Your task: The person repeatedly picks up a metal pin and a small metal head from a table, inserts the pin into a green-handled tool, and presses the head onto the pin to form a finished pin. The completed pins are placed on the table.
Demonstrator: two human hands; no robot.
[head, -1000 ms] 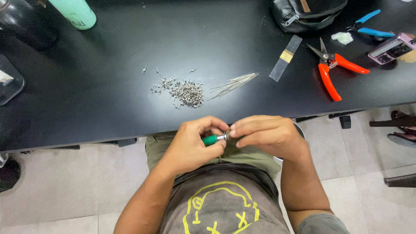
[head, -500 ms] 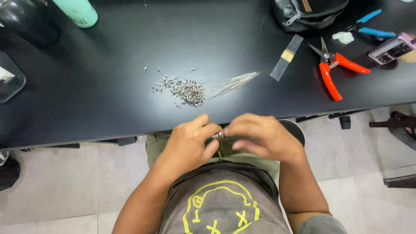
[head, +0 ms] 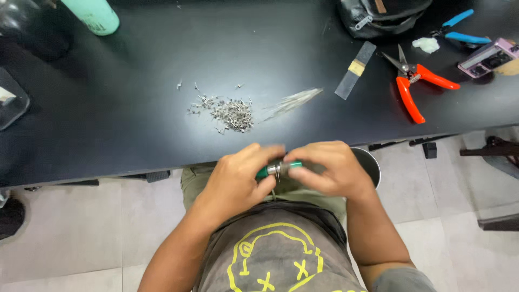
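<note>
Black table (head: 135, 135): metal bits pile (head: 230, 112), wire bundle (head: 292, 101), red cutters (head: 413, 89), teal bottle (head: 94, 15).

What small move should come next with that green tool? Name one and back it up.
Probably keep turning the green-handled tool in place. Both hands, the left hand and right hand, pinch it just off the table edge, a small metal piece sits at its middle, and the pile of small metal parts lies out of immediate touch.

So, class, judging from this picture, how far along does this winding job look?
Done: a pile of small metal pieces lies on the black table. In hand: the left hand and right hand grip a green-handled tool over the lap. Left: a bundle of thin wires lies unused beside the pile.
</note>
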